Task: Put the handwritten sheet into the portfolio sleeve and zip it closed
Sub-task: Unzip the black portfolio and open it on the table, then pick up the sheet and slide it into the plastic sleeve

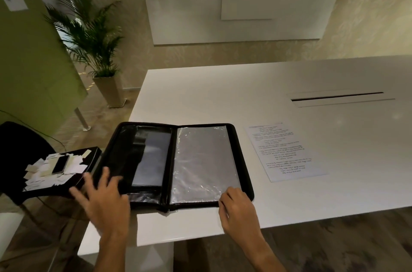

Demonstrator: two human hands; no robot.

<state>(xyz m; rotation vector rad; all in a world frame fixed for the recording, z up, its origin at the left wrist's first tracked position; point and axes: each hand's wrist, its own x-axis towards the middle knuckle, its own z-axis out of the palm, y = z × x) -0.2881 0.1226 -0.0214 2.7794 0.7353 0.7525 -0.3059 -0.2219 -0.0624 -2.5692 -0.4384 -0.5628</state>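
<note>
A black zip portfolio lies open flat at the white table's front left corner. Its right half shows a clear plastic sleeve; its left half has dark pockets. The handwritten sheet lies flat on the table just right of the portfolio, untouched. My left hand rests with fingers spread on the near left corner of the portfolio's left half. My right hand has its fingers curled at the near right corner of the sleeve; whether it pinches the sleeve edge I cannot tell.
The white table has a cable slot at the back right. Left of the table, a black chair holds a black tray with paper slips and a phone. A potted palm stands further back.
</note>
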